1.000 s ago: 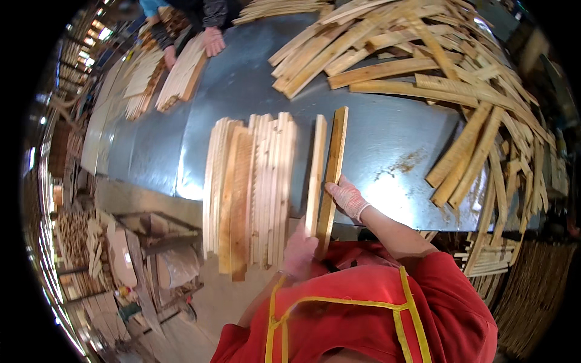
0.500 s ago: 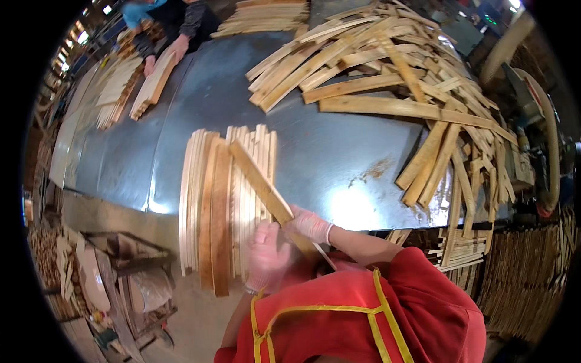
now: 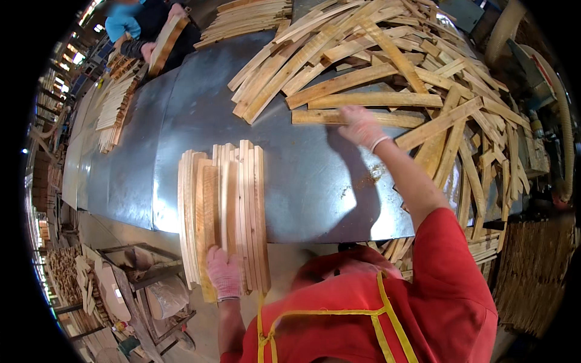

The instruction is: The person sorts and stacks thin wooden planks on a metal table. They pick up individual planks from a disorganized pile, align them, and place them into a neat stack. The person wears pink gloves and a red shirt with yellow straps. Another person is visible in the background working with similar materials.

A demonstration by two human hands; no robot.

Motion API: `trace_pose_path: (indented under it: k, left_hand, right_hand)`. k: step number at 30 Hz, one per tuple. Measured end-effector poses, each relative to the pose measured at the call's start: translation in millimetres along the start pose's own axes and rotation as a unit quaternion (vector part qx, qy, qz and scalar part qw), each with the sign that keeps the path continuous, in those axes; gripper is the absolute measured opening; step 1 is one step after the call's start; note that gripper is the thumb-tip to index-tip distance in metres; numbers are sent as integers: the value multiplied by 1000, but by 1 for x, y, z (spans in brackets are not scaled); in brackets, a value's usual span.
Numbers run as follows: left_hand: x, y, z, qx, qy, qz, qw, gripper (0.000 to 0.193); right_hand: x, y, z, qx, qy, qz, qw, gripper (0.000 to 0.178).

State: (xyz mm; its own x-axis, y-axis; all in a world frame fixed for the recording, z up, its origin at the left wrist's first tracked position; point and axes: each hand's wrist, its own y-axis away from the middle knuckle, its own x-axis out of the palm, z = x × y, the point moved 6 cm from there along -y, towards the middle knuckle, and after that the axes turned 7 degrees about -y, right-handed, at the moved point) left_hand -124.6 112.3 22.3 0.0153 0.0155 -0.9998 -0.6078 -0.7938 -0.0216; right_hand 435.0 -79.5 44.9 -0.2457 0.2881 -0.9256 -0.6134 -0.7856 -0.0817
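My right hand [image 3: 362, 128], in a pale pinkish glove, is stretched out over the table with its fingers closed on a wooden slat [image 3: 399, 119] at the near edge of a loose heap. My left hand [image 3: 224, 273], gloved alike, is at the near end of a row of slats [image 3: 247, 199] that stand on edge side by side. Its fingers are closed around a narrow pale slat [image 3: 226, 196] in that row; the fingertips are partly hidden. The near ends of the row jut past the table's front edge.
A tangled heap of slats [image 3: 357, 51] covers the right of the metal table [image 3: 200, 109]. Across at the far left, a co-worker's hand [image 3: 148, 51] holds a piece of wood [image 3: 166, 45]. A wooden cart [image 3: 139, 272] stands on the floor at lower left.
My right hand has left the slanted slat and reached forward to the heap. That slat no longer lies across the row. Slats at the heap's near edge have shifted. The co-worker has raised wood off the table.
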Motion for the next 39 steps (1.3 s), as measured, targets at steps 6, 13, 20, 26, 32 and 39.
trace_pose_path:
  k: [6, 13, 20, 26, 32, 39]
  left_hand:
    - [1, 1, 7, -84, -156, -12, 984, 86]
    - [1, -4, -49, 11, -130, -26, 991, 97]
    - [-52, -26, -168, 21, 312, 168, 935, 80]
    - [-17, 16, -53, 84, 221, -40, 971, 47]
    - [-17, 42, 19, -5, -91, -54, 994, 73]
    - [-13, 29, -92, 193, -62, -80, 976, 84]
  right_hand:
    - [31, -9, -101, 131, 112, 106, 979, 62]
    - [6, 12, 41, 27, -135, 125, 983, 73]
    - [67, 97, 219, 130, -601, 124, 779, 77]
    - [40, 140, 82, 147, -170, -115, 968, 81]
    - [34, 235, -24, 370, 15, -153, 916, 84]
    - [76, 207, 58, 344, -88, -151, 923, 74]
